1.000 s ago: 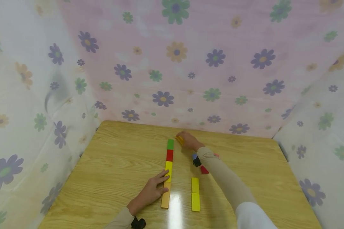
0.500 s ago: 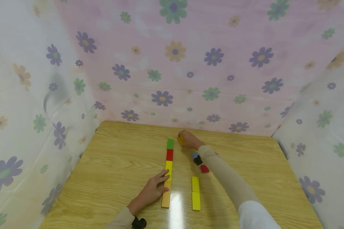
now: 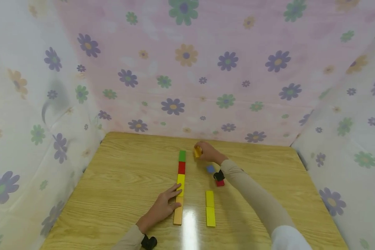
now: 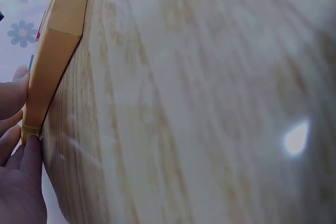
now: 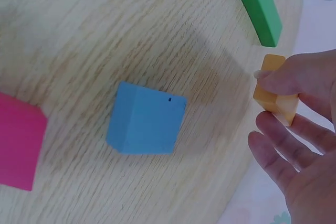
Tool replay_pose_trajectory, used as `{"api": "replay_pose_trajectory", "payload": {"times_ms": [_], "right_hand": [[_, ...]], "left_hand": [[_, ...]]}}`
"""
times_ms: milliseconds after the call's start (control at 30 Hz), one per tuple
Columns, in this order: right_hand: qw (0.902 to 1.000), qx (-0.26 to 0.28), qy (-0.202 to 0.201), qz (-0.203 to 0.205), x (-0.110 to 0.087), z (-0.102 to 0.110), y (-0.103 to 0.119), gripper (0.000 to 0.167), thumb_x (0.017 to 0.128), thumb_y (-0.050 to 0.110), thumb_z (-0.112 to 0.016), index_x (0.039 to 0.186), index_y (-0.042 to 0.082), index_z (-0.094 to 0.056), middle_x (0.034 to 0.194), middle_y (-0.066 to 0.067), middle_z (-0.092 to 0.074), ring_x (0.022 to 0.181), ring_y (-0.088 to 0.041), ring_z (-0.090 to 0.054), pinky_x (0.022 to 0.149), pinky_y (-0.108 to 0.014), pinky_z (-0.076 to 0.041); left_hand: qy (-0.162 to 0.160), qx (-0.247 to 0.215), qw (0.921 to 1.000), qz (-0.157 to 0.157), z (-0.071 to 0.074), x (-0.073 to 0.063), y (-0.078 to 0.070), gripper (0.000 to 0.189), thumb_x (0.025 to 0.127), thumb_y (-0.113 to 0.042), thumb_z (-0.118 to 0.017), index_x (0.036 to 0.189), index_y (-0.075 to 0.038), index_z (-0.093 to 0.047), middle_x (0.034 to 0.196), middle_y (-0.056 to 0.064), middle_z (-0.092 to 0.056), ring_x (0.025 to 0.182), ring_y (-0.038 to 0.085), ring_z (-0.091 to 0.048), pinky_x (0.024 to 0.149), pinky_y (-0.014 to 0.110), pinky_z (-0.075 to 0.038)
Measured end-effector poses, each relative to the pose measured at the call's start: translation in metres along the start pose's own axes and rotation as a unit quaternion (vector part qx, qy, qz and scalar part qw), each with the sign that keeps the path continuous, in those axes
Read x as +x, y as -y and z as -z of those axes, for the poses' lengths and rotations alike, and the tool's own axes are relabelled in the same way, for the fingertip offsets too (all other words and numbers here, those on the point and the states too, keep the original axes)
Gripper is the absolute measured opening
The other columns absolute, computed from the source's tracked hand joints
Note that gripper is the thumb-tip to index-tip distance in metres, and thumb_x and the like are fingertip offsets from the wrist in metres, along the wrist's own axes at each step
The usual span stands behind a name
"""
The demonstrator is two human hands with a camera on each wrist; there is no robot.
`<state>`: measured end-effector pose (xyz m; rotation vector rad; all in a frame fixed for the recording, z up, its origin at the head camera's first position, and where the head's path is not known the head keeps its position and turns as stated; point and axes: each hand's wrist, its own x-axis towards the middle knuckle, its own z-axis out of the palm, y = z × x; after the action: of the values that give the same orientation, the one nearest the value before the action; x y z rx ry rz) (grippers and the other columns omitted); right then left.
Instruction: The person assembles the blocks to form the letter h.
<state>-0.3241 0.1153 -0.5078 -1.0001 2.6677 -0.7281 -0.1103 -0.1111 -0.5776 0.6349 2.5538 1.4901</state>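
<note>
My left hand (image 3: 162,208) rests on a row of blocks. Its fingers lie on the yellow block (image 3: 181,180) and its thumb is at the light orange block (image 3: 178,217), which the left wrist view shows close up. Ahead in that row come a red block (image 3: 182,168) and a green block (image 3: 182,156). To the right of the green end, my right hand (image 3: 209,152) pinches a small orange block (image 5: 270,93) between thumb and fingers, apart from the row. Part of that block is hidden by the thumb.
Beneath the right forearm lie a blue block (image 5: 147,121) and a pinkish-red block (image 5: 18,142). Two yellow blocks (image 3: 210,208) lie end to end right of the row. A flowered cloth (image 3: 187,86) hangs behind the wooden table (image 3: 128,166).
The orange block in my right hand has turned and shifted slightly nearer. The camera view has swung a little to the right. My left hand stays on the row.
</note>
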Motion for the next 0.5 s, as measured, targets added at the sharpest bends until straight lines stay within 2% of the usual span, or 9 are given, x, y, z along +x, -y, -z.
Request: {"api": "replay_pose_trajectory", "payload": {"times_ms": [233, 500], "right_hand": [[0.9996, 0.023, -0.008, 0.014, -0.010, 0.007, 0.002, 0.048, 0.072, -0.006, -0.065, 0.119, -0.006, -0.057, 0.113, -0.018, -0.056, 0.072, -0.019, -0.050, 0.062, -0.029, -0.046], [0.9993, 0.035, 0.006, 0.011, -0.027, 0.012, 0.010, 0.048, 0.075, -0.006, -0.067, 0.122, -0.006, -0.056, 0.116, -0.019, -0.055, 0.078, -0.023, -0.055, 0.067, -0.031, -0.049]], "left_hand": [[0.002, -0.001, 0.9999, -0.012, 0.002, 0.001, 0.002, 0.051, 0.090, -0.016, -0.064, 0.135, 0.003, -0.049, 0.151, 0.010, -0.031, 0.139, 0.030, -0.024, 0.103, 0.045, -0.036], [-0.007, 0.006, 0.9999, -0.009, 0.000, 0.000, 0.000, 0.049, 0.089, -0.014, -0.066, 0.133, 0.004, -0.051, 0.150, 0.010, -0.034, 0.138, 0.030, -0.026, 0.104, 0.045, -0.034]]}}
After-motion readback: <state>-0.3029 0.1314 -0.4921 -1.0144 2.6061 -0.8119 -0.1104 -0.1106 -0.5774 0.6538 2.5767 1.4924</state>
